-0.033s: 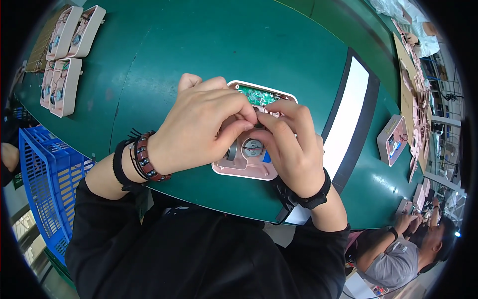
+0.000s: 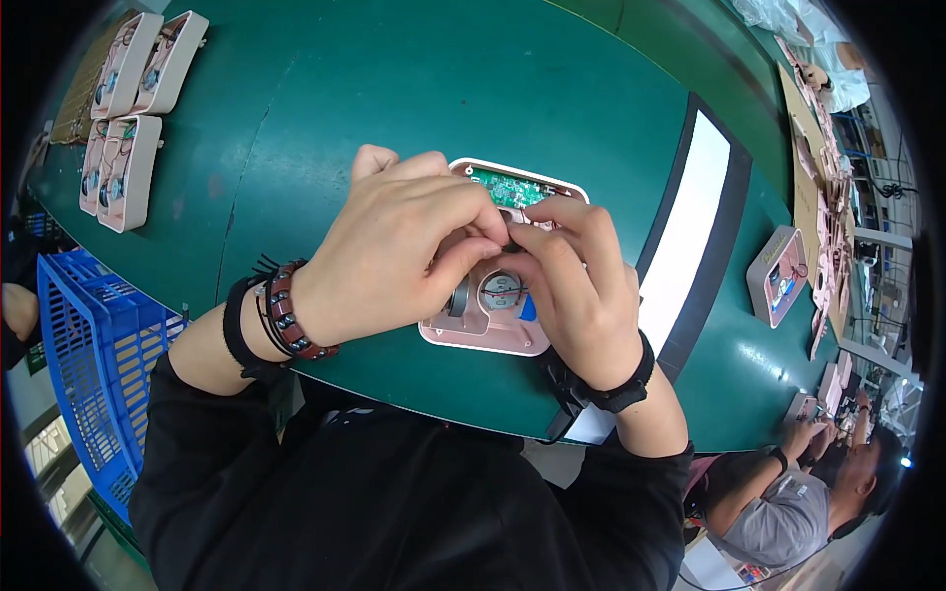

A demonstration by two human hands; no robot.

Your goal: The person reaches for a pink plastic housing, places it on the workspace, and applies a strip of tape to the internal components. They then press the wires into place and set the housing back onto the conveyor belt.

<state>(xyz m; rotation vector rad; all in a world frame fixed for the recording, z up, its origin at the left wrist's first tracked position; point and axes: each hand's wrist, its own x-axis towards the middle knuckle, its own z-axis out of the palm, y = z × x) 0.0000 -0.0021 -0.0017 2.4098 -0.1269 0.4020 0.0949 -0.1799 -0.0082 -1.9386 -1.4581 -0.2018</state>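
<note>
A pink plastic housing (image 2: 480, 342) lies open on the green table in front of me, its inside facing up. It holds a green circuit board (image 2: 507, 189) along the far side, a round grey speaker-like part (image 2: 501, 292) with thin wires and a bit of blue (image 2: 528, 310). Over its middle, my left hand (image 2: 404, 246) pinches with thumb and index finger. Opposite it, my right hand (image 2: 581, 286) is closed too, fingertips meeting the left ones. A small dark part shows between them, mostly covered by the fingers, so its kind is hidden.
Several similar pink housings (image 2: 133, 172) stand at the far left, another (image 2: 777, 276) at the right. A bright white panel with a dark border (image 2: 687, 222) lies right of my hands. A blue plastic basket (image 2: 99, 364) is at the left; a co-worker (image 2: 778, 507) sits at the lower right.
</note>
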